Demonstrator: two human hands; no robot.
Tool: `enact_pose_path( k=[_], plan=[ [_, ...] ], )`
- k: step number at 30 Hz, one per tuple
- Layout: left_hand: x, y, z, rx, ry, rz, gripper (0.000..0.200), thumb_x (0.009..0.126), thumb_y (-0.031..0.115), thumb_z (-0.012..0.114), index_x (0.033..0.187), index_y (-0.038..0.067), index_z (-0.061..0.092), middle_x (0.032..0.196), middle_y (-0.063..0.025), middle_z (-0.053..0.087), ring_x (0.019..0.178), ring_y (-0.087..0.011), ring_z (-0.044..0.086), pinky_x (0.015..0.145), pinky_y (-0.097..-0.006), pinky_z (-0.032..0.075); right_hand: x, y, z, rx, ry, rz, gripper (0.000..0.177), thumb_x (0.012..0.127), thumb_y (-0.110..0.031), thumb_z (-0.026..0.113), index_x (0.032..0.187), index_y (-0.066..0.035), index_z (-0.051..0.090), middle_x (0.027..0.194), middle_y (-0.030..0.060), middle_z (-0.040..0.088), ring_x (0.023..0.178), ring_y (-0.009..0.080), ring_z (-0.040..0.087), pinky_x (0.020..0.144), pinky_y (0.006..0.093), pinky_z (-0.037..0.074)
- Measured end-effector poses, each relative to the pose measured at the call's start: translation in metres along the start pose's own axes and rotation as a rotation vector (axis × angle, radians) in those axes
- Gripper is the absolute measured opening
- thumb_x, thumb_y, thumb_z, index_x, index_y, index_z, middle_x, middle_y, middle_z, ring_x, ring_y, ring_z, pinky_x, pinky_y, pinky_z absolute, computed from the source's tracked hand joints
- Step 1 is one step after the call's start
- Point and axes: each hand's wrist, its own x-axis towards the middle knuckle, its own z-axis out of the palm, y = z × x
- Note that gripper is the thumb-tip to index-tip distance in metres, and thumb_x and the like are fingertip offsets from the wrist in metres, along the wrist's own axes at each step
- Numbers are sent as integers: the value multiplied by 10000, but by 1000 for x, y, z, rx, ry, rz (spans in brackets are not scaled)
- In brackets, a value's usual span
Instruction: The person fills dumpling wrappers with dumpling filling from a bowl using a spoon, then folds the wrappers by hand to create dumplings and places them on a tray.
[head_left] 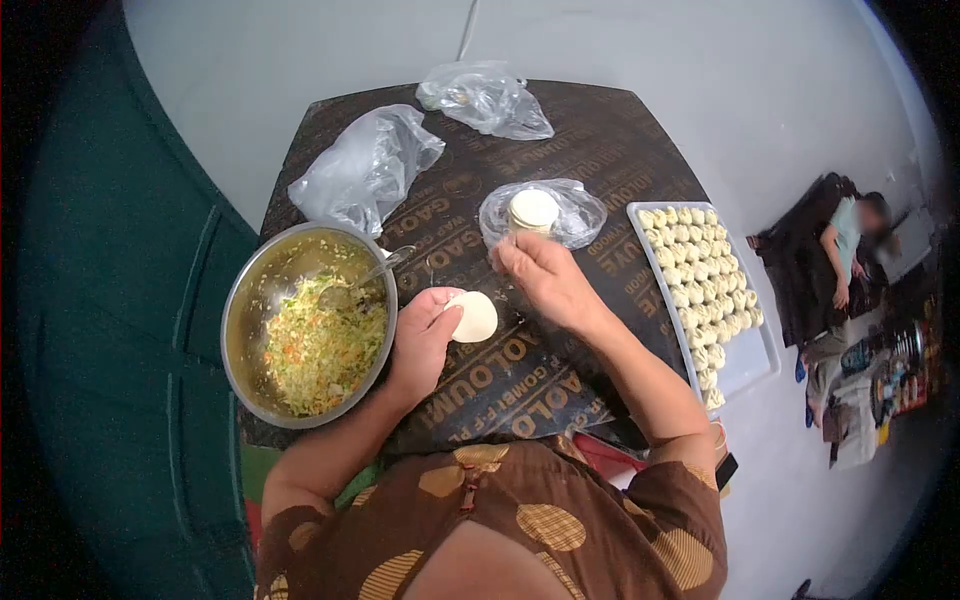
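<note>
My left hand (425, 335) pinches a round, pale dumpling wrapper (473, 317) by its left edge, just right of the bowl. My right hand (545, 280) is closed at the near side of a stack of wrappers (535, 207), its fingertips pressed together; whether anything is between them I cannot make out. The stack sits on a clear plastic bag (580, 213). At the left stands a steel bowl (240, 345) of chopped vegetable filling (325, 350), with a spoon (345, 295) resting in it, its clear handle over the rim.
Rows of pleated dumplings (700, 270) lie on a white tray (752, 360) at the table's right edge. Two crumpled plastic bags, one left (365, 170) and one at the back (485, 98), lie on the dark printed tabletop (520, 375). Another person (845, 245) sits far right.
</note>
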Motion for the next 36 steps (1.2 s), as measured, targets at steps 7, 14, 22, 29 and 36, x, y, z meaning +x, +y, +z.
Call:
enact_pose_path(
  k=[7,14,22,29,36],
  plan=[
    [1,-7,0,-133,-44,19,155,936,18,504,1070,-33,563,990,-73,645,879,-107,610,797,-253,489,-22,-13,16,599,-33,67,223,965,-240,537,1025,-25,536,782,38,552,703,145,556,665,291,485],
    [-1,-6,0,-136,-61,-78,154,913,46,536,1037,-28,590,961,-66,662,850,-105,614,795,-259,496,-81,-95,44,1515,-748,-17,430,899,-385,585,1074,-7,478,974,157,446,888,283,497,820,463,485],
    [-1,-6,0,-81,-18,-20,160,911,36,537,1048,-27,591,966,-68,662,849,-103,611,788,-249,486,-97,-145,53,1596,-721,27,509,778,-454,508,937,29,507,874,169,431,805,261,416,737,343,338],
    [1,-14,-3,-76,-66,-13,171,917,41,531,1065,-24,586,976,-72,662,860,-106,613,791,-252,491,-85,-126,45,1486,-850,-127,748,724,-632,590,1069,21,473,1035,117,421,887,199,456,710,290,414],
    [1,-2,1,-68,-51,-8,149,942,53,528,1063,-28,561,975,-64,650,863,-109,616,801,-258,491,-22,-68,8,219,-124,-171,162,967,-150,495,1027,-4,534,867,54,551,735,151,548,649,275,446]
  ],
)
